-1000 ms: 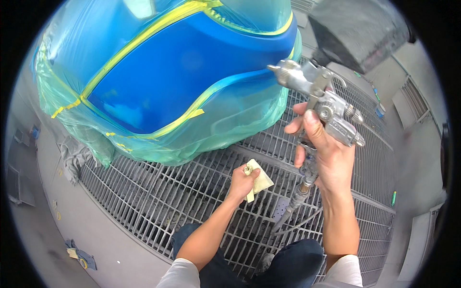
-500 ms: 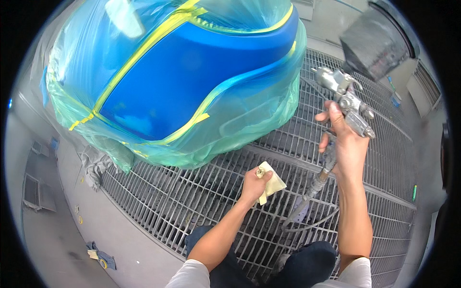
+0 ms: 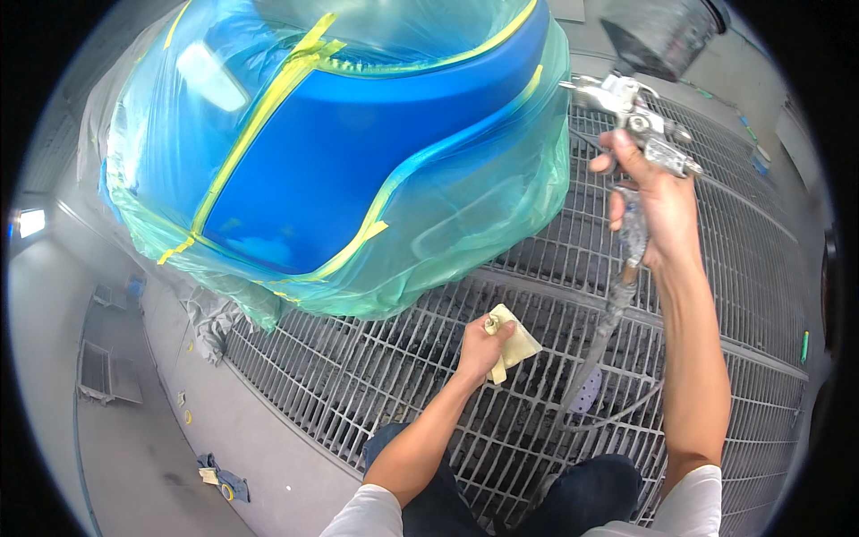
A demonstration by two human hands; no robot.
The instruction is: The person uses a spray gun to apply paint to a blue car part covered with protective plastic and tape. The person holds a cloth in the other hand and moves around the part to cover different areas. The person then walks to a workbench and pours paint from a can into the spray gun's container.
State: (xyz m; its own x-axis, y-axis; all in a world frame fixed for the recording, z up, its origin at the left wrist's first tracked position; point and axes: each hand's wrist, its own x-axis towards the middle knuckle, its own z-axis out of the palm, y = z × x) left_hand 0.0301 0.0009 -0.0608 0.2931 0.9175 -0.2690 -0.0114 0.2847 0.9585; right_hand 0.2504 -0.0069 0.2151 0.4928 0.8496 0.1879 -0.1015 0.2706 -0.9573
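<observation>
My right hand (image 3: 658, 192) is wrapped round a metal paint spray gun (image 3: 640, 116), raised at the right. A dark, paint-stained cup (image 3: 662, 31) sits on top of the gun. Its nozzle points left, close to the plastic-covered right side of a blue painted car body panel (image 3: 349, 143). Low in the middle, my left hand (image 3: 483, 349) pinches a folded pale yellow cloth (image 3: 514, 340). The panel is framed by yellow masking tape (image 3: 255, 130) and greenish clear plastic sheeting (image 3: 474, 224). I cannot tell whether paint leaves the nozzle.
Under me lies a metal floor grating (image 3: 304, 376). A grey hose (image 3: 595, 349) hangs from the gun and loops near my legs, beside a purple dotted thing (image 3: 586, 391). Grey crumpled cloth (image 3: 210, 322) and a blue rag (image 3: 228, 479) with tape lie at the left.
The spray gun has moved up and left in the view, its nozzle nearer the wrapped panel. My left hand keeps the cloth in about the same place. The view has shifted slightly.
</observation>
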